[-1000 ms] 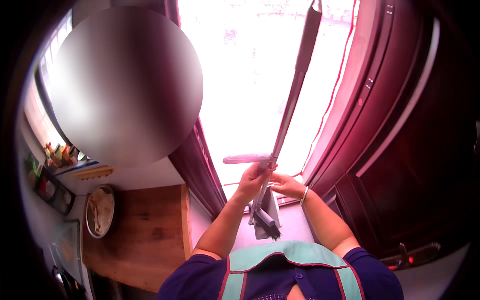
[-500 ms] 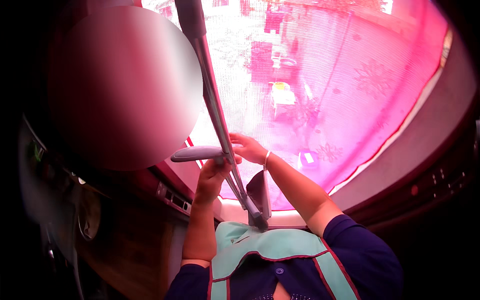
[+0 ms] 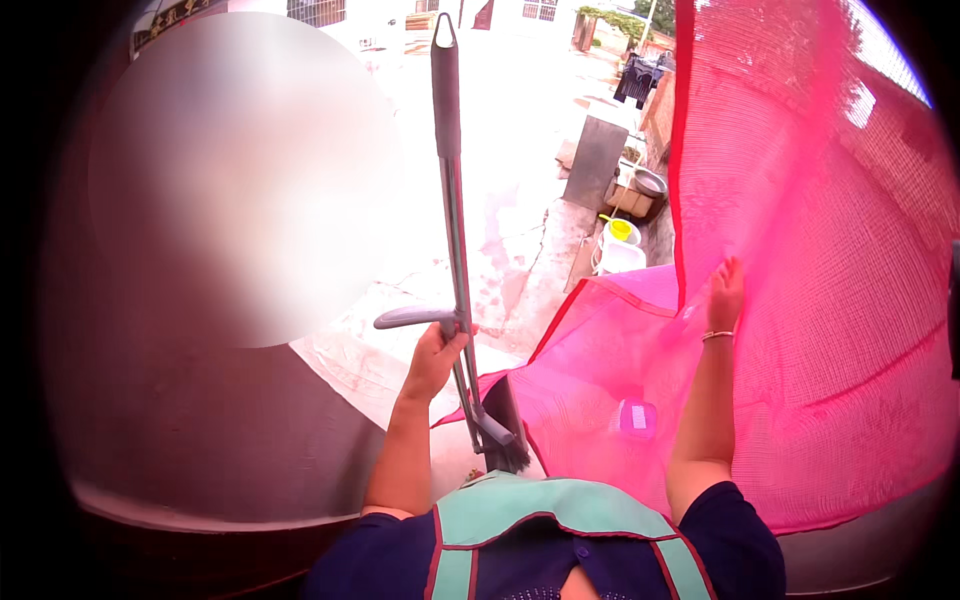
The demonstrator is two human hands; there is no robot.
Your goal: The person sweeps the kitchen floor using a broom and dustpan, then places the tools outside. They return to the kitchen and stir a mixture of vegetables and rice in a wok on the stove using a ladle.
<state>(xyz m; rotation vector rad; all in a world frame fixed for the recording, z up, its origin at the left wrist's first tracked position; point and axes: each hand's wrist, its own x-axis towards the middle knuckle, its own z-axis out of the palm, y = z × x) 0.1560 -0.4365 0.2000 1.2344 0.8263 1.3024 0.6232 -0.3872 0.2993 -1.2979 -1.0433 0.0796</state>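
Note:
In front of my body, my left hand (image 3: 437, 358) is closed around the upright poles of a long-handled broom (image 3: 447, 140) and a dustpan (image 3: 502, 408). The dustpan's grey grip (image 3: 410, 318) juts out to the left just above that hand. Down by my apron, the broom's dark bristles (image 3: 518, 457) rest beside the pan. Out to the right, my right hand (image 3: 727, 298) is raised against a pink mesh door curtain (image 3: 820, 340), its fingers stretched upward and pushing the cloth aside.
Beyond the doorway lies a bright paved yard (image 3: 500, 240). Along its right side stand a grey board (image 3: 597, 160), a metal basin (image 3: 650, 183) and a white tub (image 3: 622, 257) with a yellow scoop (image 3: 620, 229). A grey wall (image 3: 230, 440) borders the left.
My right hand has moved from near the poles out to the right, and the curtain has swung right with it, uncovering the yard. The broom and dustpan stay in my left hand, now more upright.

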